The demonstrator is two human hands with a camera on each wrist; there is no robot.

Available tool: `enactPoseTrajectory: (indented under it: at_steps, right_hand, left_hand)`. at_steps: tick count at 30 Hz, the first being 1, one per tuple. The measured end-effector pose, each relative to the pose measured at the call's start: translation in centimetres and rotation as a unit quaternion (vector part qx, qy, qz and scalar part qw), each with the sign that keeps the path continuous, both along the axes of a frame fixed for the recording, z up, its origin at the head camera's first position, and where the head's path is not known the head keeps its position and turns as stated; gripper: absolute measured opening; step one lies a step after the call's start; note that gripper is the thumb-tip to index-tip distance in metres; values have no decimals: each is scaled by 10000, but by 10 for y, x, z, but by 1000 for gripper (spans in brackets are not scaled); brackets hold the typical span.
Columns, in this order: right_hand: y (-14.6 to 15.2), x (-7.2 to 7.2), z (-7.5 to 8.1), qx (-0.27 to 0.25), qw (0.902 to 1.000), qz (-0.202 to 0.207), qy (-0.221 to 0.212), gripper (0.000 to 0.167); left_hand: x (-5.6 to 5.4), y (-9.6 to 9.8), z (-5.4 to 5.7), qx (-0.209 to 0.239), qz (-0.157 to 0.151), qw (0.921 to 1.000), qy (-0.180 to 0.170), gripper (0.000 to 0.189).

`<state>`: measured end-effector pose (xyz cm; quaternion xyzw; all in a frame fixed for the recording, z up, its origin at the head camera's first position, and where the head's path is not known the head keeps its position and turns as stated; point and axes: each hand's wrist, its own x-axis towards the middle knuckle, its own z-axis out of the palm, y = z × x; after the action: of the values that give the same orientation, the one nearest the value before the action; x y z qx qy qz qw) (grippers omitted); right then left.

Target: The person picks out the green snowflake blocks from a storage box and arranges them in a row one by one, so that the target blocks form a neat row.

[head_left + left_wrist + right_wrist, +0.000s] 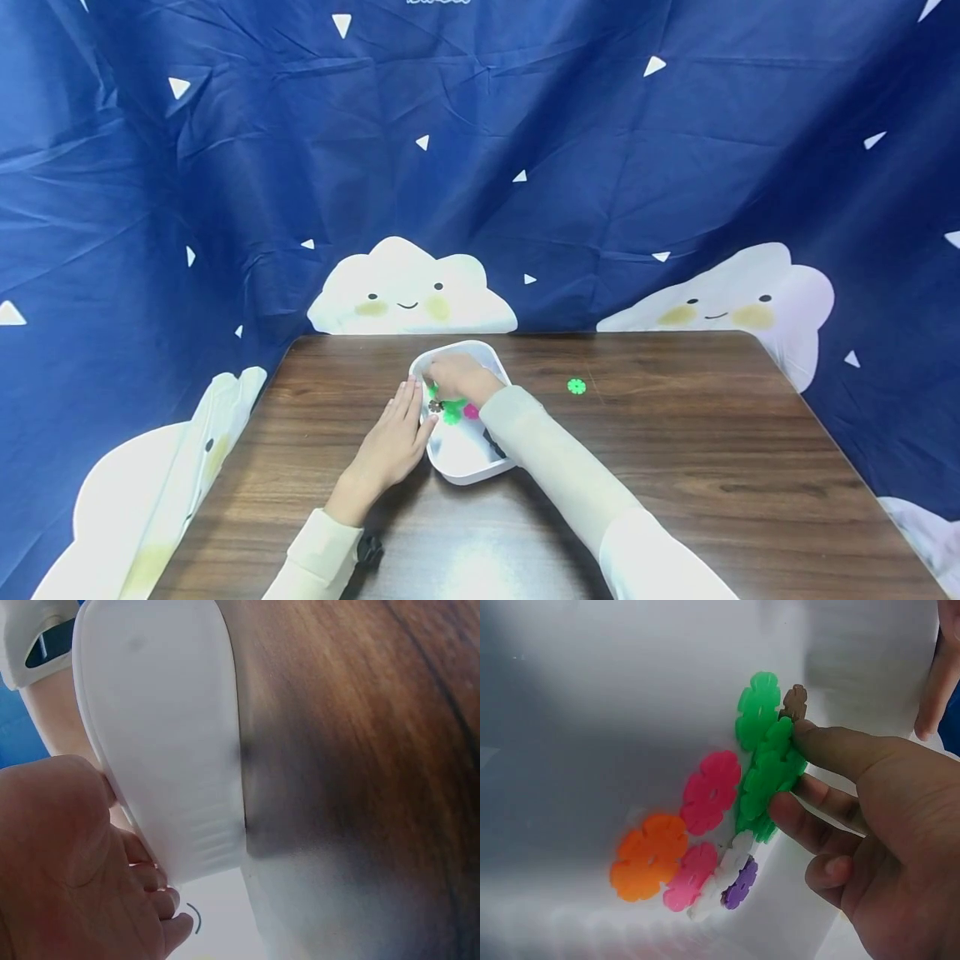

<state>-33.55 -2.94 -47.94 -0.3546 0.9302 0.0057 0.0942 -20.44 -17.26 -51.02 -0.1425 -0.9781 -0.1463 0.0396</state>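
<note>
A white plastic tray [459, 462] stands on the table with several flower-shaped plastic discs inside. My right hand [456, 377] reaches into its far left part. Up close, the right hand [900, 817] pinches green flower discs [769, 776] that overlap one another, with a brown disc [796, 701] by the thumb. Around them lie pink [712, 793], orange [649, 857], white [731, 862] and purple [742, 884] discs. My left hand [392, 440] rests against the tray's left side, fingers fairly straight and touching the rim. In the left wrist view, the tray's outer wall [157, 742] fills the middle.
A single green flower disc [576, 386] lies on the brown wooden table [697, 433], right of the tray. Behind the table hangs a dark blue cloth [570, 167] printed with white clouds and triangles.
</note>
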Motion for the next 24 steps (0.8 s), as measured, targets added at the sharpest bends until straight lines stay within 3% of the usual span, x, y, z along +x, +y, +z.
enactPoseTrajectory:
  at_steps: [8, 17, 24]
  right_hand:
    - [-2, 0, -2, 78, 9999, -107, -60, 33]
    - [-2, 2, -1, 270, 9995, -164, -64, 45]
    - [-1, -1, -2, 222, 9995, -176, -121, 40]
  left_hand:
    - [2, 0, 2, 59, -15, 10000, 8, 72]
    - [1, 0, 1, 94, -3, 10000, 33, 72]
    - [2, 0, 1, 87, 20, 10000, 10, 72]
